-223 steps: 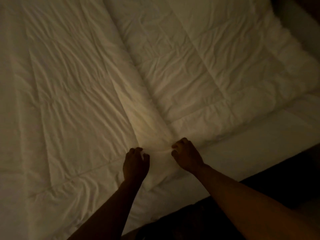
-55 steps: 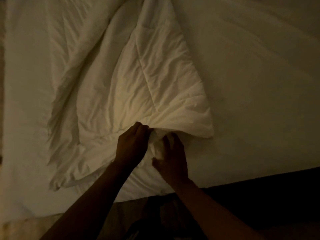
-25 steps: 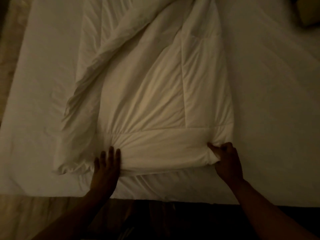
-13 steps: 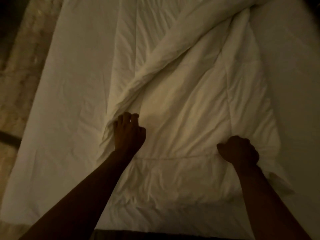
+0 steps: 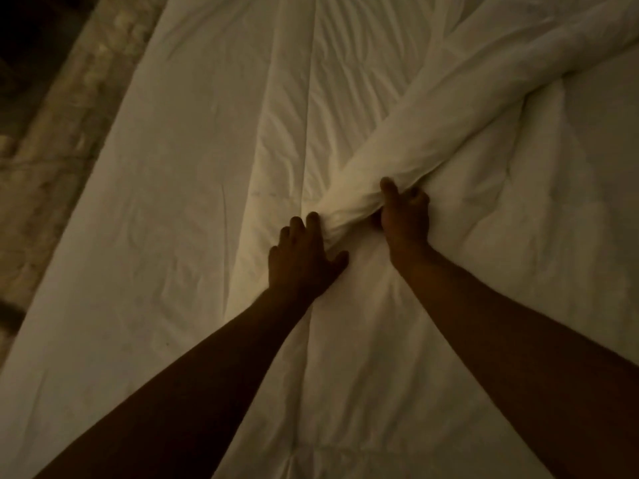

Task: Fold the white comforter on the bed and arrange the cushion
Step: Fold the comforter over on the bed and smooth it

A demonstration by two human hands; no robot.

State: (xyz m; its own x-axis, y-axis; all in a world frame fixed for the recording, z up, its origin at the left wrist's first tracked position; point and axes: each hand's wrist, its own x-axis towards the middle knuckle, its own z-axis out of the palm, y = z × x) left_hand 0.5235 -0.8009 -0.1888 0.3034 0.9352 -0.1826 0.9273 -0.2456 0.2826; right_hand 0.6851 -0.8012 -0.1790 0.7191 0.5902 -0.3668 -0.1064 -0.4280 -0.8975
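Gripping a bunched ridge of the comforter point(image 5: 432, 140), our right hand point(image 5: 405, 221) has its fingers curled over the fabric at the near end of the ridge. Our left hand point(image 5: 301, 259) lies just beside it, fingers fairly straight and pressed flat on the cloth, with the fingertips touching the tip of the same ridge and the thumb spread out to the right. That hand's grip is open, holding nothing.

We see the comforter spread across the middle and right of the bed point(image 5: 145, 202). Its bunched ridge runs diagonally from our hands up toward the top right corner, lying over flatter, wrinkled quilted parts. Stitch lines cross the fabric near the bottom of the view, between our forearms.

To the left of the comforter, the bed's smooth sheet is bare and reaches to the mattress edge. Beyond that edge, along the left side, we see a pale, mottled floor point(image 5: 52, 126), blurred and dim.

Both of our forearms reach in from the bottom of the view, dark in the low, warm light.
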